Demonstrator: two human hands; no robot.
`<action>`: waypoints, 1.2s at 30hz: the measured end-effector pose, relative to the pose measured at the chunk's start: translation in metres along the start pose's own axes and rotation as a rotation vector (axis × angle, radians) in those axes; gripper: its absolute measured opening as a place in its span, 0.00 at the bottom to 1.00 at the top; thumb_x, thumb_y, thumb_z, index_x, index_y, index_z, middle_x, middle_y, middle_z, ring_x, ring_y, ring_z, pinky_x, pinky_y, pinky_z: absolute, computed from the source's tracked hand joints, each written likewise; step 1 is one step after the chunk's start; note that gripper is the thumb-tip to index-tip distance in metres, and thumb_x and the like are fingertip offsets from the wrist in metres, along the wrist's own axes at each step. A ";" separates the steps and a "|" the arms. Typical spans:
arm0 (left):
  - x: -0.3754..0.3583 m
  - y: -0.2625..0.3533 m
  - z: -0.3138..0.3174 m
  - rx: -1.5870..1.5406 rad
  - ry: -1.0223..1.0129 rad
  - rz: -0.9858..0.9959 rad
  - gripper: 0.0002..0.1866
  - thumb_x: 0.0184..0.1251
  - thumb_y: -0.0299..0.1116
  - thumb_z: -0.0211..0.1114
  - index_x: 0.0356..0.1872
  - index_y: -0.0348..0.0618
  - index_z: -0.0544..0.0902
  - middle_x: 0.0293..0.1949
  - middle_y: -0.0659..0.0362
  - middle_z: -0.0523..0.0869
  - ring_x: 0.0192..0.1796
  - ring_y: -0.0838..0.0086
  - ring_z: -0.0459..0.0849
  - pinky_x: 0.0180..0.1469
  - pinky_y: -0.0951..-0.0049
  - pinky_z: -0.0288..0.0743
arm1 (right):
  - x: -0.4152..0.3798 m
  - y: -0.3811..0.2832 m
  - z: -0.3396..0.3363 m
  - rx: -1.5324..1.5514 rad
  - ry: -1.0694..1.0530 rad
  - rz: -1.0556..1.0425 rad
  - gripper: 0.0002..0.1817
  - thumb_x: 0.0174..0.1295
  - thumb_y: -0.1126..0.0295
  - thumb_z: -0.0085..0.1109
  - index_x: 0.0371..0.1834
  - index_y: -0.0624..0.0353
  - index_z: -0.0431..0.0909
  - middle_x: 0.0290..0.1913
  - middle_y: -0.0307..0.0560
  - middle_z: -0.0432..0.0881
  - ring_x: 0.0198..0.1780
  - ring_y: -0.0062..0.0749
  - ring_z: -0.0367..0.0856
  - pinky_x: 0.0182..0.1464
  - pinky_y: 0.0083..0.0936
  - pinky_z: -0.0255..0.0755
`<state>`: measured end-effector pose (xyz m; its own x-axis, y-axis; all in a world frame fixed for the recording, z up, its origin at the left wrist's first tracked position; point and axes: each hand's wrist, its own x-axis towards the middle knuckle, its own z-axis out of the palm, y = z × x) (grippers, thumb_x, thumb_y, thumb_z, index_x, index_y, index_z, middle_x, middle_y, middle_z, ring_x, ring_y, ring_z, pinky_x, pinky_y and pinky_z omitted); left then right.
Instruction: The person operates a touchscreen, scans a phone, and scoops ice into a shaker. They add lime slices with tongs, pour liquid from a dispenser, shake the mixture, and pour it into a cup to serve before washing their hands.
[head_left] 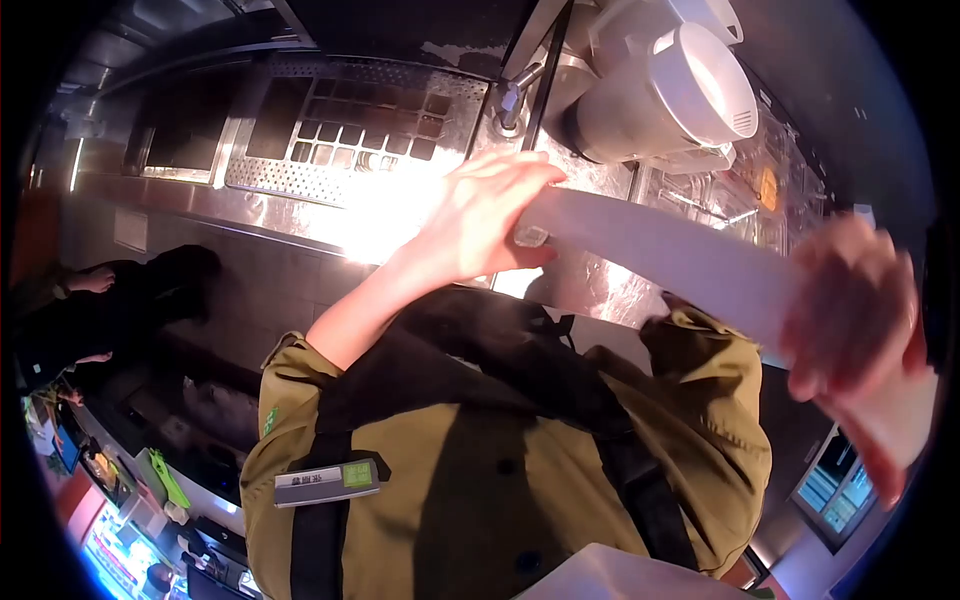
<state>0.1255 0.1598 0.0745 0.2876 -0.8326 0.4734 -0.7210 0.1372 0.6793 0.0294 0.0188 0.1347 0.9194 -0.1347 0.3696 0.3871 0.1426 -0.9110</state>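
A long, whitish, translucent tube-like piece (670, 250) stretches across in front of me, running down to the right. My left hand (485, 220) grips its left end, fingers over the top and thumb below. Between them, a small clear rounded end (531, 236) shows. At the other end my right hand (850, 310) is closed around the piece, smeared by motion. Under the left end lies the shiny steel counter (590, 275). What the piece is exactly, I cannot tell.
White plastic pitchers (690, 90) stand behind the piece, beside a tap (512, 105). Clear containers (715, 190) sit to their right. A perforated steel tray with square compartments (365, 130) lies at the back left. Another person in dark clothing (130, 300) is at far left.
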 end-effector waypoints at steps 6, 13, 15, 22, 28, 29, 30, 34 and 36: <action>0.004 0.001 -0.005 -0.052 -0.010 -0.027 0.30 0.30 0.34 0.76 0.41 0.39 0.75 0.40 0.50 0.81 0.44 0.55 0.79 0.52 0.59 0.71 | -0.006 0.021 -0.006 -0.178 -0.209 0.132 0.20 0.54 0.66 0.62 0.44 0.63 0.65 0.30 0.46 0.74 0.32 0.29 0.75 0.35 0.22 0.73; 0.008 -0.002 -0.009 -0.123 -0.010 -0.001 0.30 0.32 0.32 0.75 0.43 0.39 0.74 0.40 0.50 0.80 0.45 0.55 0.79 0.50 0.60 0.71 | -0.004 0.021 -0.009 -0.121 -0.024 0.037 0.15 0.50 0.73 0.60 0.35 0.62 0.63 0.26 0.45 0.73 0.28 0.26 0.76 0.29 0.19 0.72; 0.005 -0.002 -0.001 -0.058 -0.065 -0.038 0.30 0.32 0.32 0.75 0.43 0.40 0.73 0.41 0.51 0.80 0.46 0.56 0.78 0.50 0.59 0.71 | -0.009 0.014 -0.014 -0.208 0.045 0.095 0.18 0.49 0.67 0.63 0.33 0.61 0.62 0.25 0.45 0.72 0.26 0.27 0.75 0.28 0.19 0.72; 0.005 0.001 -0.008 -0.035 -0.115 -0.054 0.30 0.29 0.32 0.75 0.41 0.40 0.74 0.40 0.53 0.81 0.46 0.57 0.79 0.52 0.61 0.70 | -0.001 0.009 -0.003 -0.156 0.020 -0.001 0.24 0.49 0.54 0.64 0.35 0.60 0.63 0.27 0.47 0.73 0.28 0.30 0.76 0.31 0.22 0.72; 0.001 -0.007 -0.005 -0.125 -0.027 -0.013 0.30 0.33 0.36 0.75 0.43 0.39 0.76 0.42 0.51 0.80 0.47 0.57 0.78 0.53 0.62 0.69 | -0.001 0.009 0.003 0.065 0.041 0.047 0.35 0.42 0.39 0.66 0.37 0.58 0.63 0.28 0.48 0.73 0.30 0.34 0.76 0.33 0.25 0.70; 0.001 -0.003 -0.007 -0.078 -0.078 -0.053 0.29 0.33 0.36 0.75 0.43 0.39 0.76 0.42 0.51 0.80 0.47 0.57 0.78 0.53 0.62 0.70 | -0.002 0.009 0.006 0.109 0.055 0.053 0.37 0.41 0.36 0.67 0.37 0.57 0.63 0.29 0.48 0.73 0.31 0.34 0.76 0.33 0.26 0.70; -0.001 0.002 -0.005 -0.046 -0.133 -0.097 0.29 0.33 0.36 0.75 0.42 0.40 0.76 0.42 0.51 0.80 0.48 0.57 0.78 0.53 0.61 0.70 | -0.012 0.010 0.010 0.066 0.080 0.044 0.36 0.43 0.36 0.66 0.35 0.58 0.64 0.28 0.47 0.73 0.30 0.33 0.76 0.32 0.25 0.70; 0.005 -0.003 -0.003 0.033 -0.039 -0.001 0.31 0.30 0.36 0.77 0.42 0.41 0.76 0.41 0.52 0.81 0.47 0.56 0.79 0.52 0.62 0.72 | -0.024 0.039 0.005 -0.143 0.076 -0.072 0.33 0.48 0.37 0.61 0.28 0.62 0.69 0.27 0.43 0.73 0.27 0.29 0.75 0.29 0.23 0.70; 0.003 0.004 -0.006 -0.021 -0.076 -0.048 0.32 0.29 0.34 0.77 0.42 0.39 0.75 0.42 0.49 0.80 0.49 0.56 0.77 0.53 0.63 0.71 | -0.024 0.035 0.000 -0.214 0.085 -0.116 0.31 0.48 0.41 0.62 0.30 0.61 0.68 0.28 0.44 0.74 0.28 0.30 0.76 0.30 0.24 0.71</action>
<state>0.1273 0.1611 0.0820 0.2718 -0.8767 0.3968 -0.6943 0.1068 0.7117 0.0207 0.0271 0.0937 0.8569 -0.2210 0.4657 0.4580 -0.0881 -0.8846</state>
